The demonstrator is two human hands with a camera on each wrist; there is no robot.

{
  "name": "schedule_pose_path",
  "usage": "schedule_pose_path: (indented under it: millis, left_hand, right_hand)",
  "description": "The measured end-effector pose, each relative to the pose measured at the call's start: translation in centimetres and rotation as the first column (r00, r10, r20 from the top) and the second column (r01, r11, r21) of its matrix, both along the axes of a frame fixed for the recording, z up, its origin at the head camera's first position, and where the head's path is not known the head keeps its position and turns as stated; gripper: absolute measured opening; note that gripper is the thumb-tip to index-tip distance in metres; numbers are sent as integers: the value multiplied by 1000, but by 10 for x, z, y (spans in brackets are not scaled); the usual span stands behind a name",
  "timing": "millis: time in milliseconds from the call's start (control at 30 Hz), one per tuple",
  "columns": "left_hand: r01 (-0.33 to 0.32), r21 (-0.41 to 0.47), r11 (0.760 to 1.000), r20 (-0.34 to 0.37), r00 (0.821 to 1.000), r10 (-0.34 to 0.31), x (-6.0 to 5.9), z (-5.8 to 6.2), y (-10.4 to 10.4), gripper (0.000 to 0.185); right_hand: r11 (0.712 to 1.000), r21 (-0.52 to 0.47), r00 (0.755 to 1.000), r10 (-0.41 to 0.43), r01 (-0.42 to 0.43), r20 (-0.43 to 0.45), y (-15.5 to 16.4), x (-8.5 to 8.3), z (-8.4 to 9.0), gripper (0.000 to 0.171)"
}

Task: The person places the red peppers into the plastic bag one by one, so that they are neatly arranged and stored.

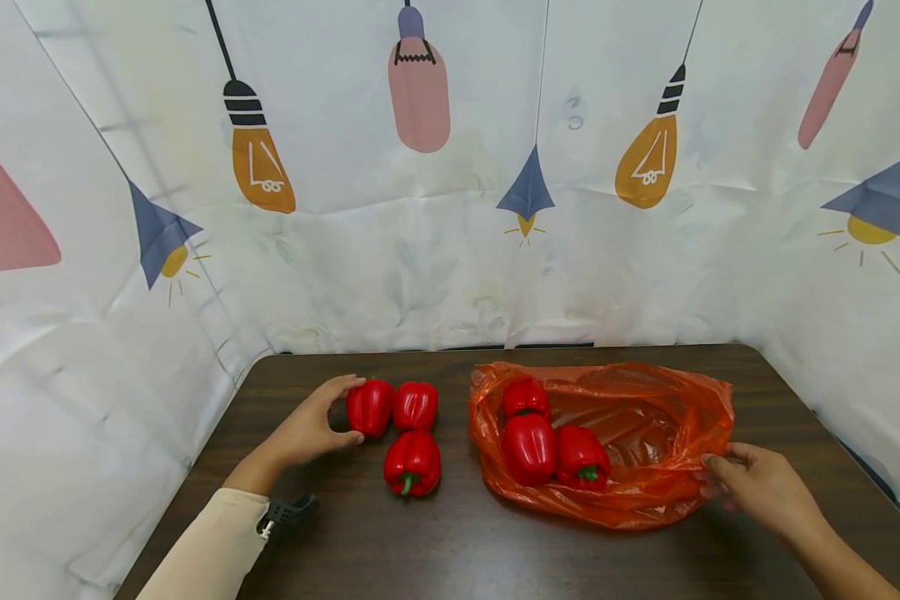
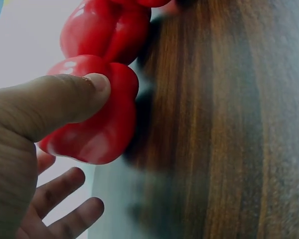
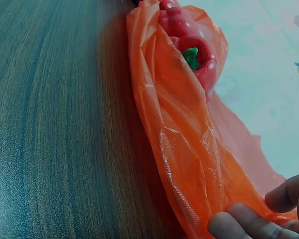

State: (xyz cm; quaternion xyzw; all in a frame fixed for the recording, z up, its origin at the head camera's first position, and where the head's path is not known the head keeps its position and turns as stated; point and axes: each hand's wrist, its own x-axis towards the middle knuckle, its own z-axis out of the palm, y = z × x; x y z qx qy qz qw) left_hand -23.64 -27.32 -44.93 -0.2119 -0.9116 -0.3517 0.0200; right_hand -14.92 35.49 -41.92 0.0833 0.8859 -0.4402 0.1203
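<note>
Three red bell peppers lie loose on the dark wooden table [image 1: 450,550]. My left hand [image 1: 349,411] grips the leftmost pepper [image 1: 370,407], fingers over its top and thumb [image 2: 65,104] pressed on its side [image 2: 109,129]. A second pepper [image 1: 416,405] touches it, and a third pepper [image 1: 412,462] lies just in front. To the right an orange plastic bag [image 1: 645,442] lies open with three more peppers [image 1: 528,447] inside. My right hand [image 1: 708,477] pinches the bag's right edge, its fingertips [image 3: 239,226] on the plastic [image 3: 174,124].
A white cloth backdrop printed with lamps encloses the table at the back and both sides. A black wrist strap [image 1: 292,510] sits on my left forearm. Bare tabletop runs along the front edge between my arms.
</note>
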Motion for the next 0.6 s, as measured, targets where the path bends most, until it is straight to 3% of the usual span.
schedule_pose_path:
  millis: [233,433,600]
  left_hand:
    - [-51,16,999,38,998,51,3,0,1,84]
    - [-67,35,997,19,998,66,5,0,-2,83]
    - [-78,36,996,-8,997,79,6,6,-2,83]
  right_hand:
    - [1000,1,1000,-2,2,-4,0,0,-1,54]
    - [1000,-6,1000,-3,3,9,0,-1,-1,56]
    - [1000,-12,1000,-1,1,12,1,-1,-2,57]
